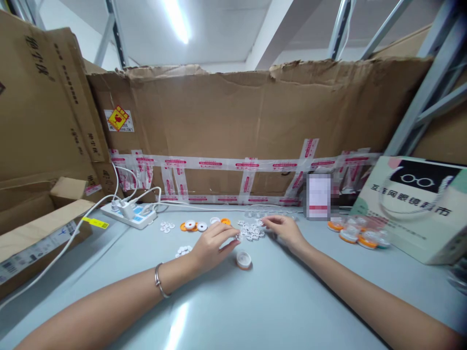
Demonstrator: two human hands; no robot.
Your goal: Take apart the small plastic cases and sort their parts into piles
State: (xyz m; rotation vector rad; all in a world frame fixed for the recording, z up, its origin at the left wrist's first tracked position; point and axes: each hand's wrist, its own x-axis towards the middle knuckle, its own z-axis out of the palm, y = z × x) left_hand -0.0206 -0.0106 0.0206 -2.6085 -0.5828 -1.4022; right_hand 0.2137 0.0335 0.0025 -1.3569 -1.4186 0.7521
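Note:
My left hand is closed in a pinch, with a small white part at its fingertips. To its right, the thumb and forefinger of my right hand pinch a small white openwork disc at the edge of a pile. That pile of white openwork discs lies between the two hands. Just below the left fingertips stands a round white cup with an orange base. Several white and orange rings lie behind my left hand, and small white round pieces sit beside its wrist.
Small clear-white pieces lie near a power strip with cables at the left. Finished-looking orange-and-clear round pieces stand at the right by a printed paper bag. A blurred phone-like screen leans against the large carton.

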